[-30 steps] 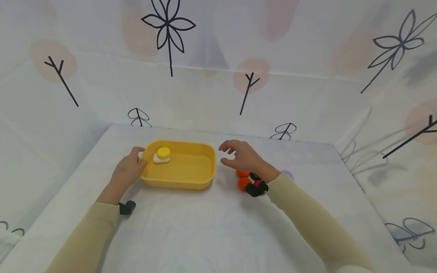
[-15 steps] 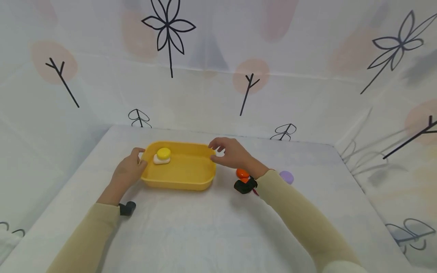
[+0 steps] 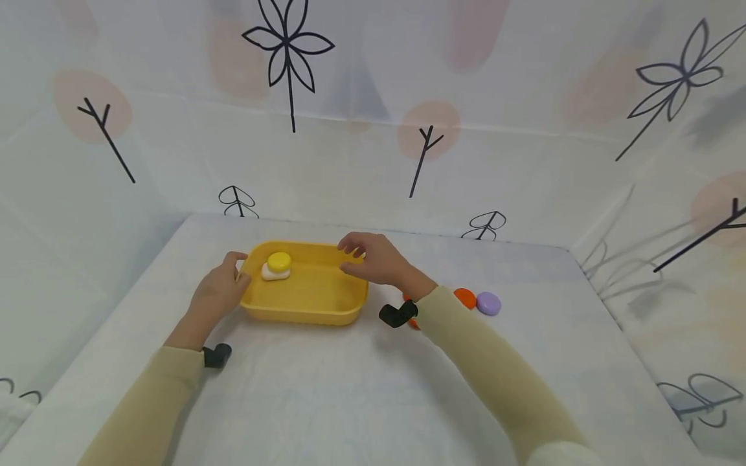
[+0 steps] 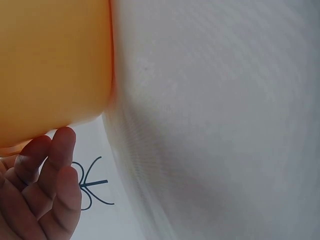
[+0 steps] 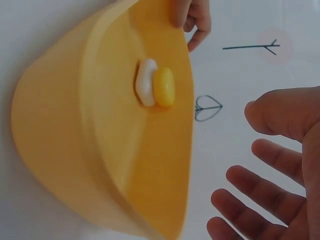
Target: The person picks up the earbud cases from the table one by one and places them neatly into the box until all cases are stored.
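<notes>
In the head view a yellow tray [image 3: 315, 294] sits on the table, left of the middle. Inside its left end lies a white rounded piece [image 3: 272, 275] with a round yellow piece [image 3: 280, 261] over it. My left hand [image 3: 218, 291] grips the tray's left rim between thumb and fingers; the left wrist view shows its fingers [image 4: 60, 150] against the outer wall. My right hand [image 3: 381, 262] hovers over the tray's right end, holding nothing. In the right wrist view its fingers [image 5: 262, 190] are apart and loosely bent, with the tray beyond them.
Right of the tray, an orange disc [image 3: 465, 298] and a purple disc [image 3: 488, 303] lie on the white table cloth [image 3: 350, 401]. Another orange piece [image 3: 414, 323] shows partly behind my right wrist. A printed cloth wall [image 3: 361, 168] stands behind the table.
My right hand has moved left, from beside the tray to over its right end. The orange and purple discs now show more behind the sleeve. My left hand and the tray stay put.
</notes>
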A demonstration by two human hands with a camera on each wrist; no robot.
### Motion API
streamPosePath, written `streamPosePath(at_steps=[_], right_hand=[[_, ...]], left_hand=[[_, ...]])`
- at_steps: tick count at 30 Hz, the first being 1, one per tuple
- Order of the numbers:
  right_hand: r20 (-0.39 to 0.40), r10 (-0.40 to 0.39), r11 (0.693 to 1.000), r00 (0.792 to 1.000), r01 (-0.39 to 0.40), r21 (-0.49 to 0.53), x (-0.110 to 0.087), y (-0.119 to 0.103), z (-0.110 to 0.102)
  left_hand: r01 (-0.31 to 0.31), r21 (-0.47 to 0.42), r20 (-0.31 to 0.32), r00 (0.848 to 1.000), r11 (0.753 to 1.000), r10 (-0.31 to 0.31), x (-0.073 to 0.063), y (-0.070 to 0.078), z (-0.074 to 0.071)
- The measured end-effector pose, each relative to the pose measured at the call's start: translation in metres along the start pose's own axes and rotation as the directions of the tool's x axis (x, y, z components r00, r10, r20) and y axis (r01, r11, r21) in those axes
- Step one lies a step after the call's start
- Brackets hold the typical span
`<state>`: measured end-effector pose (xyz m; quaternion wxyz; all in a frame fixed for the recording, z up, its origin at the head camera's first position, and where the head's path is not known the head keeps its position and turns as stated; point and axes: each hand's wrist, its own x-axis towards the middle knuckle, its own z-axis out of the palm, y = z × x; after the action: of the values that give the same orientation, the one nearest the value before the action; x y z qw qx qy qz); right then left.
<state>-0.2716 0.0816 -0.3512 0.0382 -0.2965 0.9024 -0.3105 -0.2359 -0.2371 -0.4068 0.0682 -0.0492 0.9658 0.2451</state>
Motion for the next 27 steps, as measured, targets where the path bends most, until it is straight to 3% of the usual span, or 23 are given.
streamPosePath(at_steps=[27], right_hand=[[0.005, 0.063, 0.997, 0.998, -0.063, 0.050, 0.046, -0.022, 0.030]], left_hand=[[0.002, -0.004, -0.006, 1.000, 1.000, -0.002, 0.000, 0.001, 0.001]])
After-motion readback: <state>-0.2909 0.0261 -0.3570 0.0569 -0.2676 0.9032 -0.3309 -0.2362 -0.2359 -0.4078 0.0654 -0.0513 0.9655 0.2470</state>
